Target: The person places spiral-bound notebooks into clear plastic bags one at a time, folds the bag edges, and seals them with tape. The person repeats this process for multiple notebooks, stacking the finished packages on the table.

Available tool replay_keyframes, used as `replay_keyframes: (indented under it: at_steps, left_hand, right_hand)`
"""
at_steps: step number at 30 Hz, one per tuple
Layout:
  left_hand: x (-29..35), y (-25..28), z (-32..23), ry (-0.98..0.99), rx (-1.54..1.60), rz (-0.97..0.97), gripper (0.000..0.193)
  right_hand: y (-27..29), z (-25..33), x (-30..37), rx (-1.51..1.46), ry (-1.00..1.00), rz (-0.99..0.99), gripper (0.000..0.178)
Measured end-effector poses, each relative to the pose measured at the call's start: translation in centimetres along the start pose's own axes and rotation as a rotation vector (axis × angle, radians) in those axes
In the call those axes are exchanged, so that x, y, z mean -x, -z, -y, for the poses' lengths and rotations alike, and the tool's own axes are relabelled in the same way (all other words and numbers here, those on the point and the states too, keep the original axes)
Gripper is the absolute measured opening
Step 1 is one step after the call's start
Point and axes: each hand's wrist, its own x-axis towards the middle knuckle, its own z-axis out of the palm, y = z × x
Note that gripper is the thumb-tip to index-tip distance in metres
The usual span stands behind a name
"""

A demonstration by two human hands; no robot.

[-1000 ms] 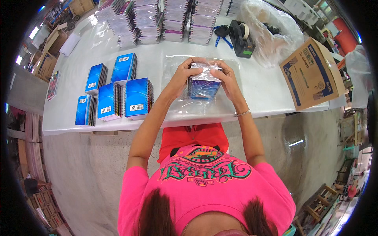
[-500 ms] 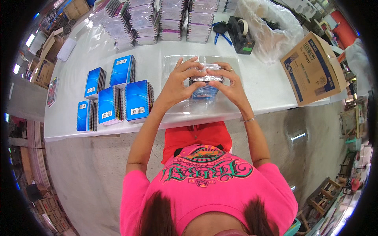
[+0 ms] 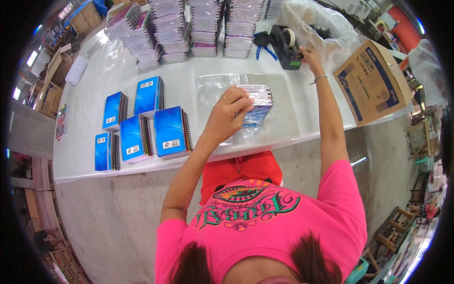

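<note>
A stack of spiral notebooks (image 3: pixel 257 112) wrapped in clear plastic stands near the table's front edge. My left hand (image 3: pixel 230 113) is closed against its left side, fingers curled over the top and pressing the film. My right arm is stretched out, and my right hand (image 3: pixel 309 60) is at the right side of a black tape dispenser (image 3: pixel 285 53) holding a tape roll (image 3: pixel 289 37). Its fingertips are bent together at the dispenser's edge; what they pinch is too small to make out.
Several blue notebook stacks (image 3: pixel 169 130) stand at the left. Wrapped stacks (image 3: pixel 204 28) line the back, beside blue-handled pliers (image 3: pixel 265 45). Crumpled clear plastic (image 3: pixel 302 23) lies behind the dispenser. A cardboard box (image 3: pixel 371 83) stands at the right on the white table (image 3: pixel 179 71).
My right hand has left the wrapped stack and moved right and away to the tape dispenser. My left hand stays at the stack, its fingers now more curled.
</note>
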Motion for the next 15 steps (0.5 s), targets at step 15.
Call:
replay_keyframes:
  at_steps: [15]
  left_hand:
    - [1.0, -1.8, 0.2, 0.057, 0.002, -0.138, 0.017]
  right_hand:
    - [1.1, 2.0, 4.3, -0.49, -0.237, 0.154, 0.022]
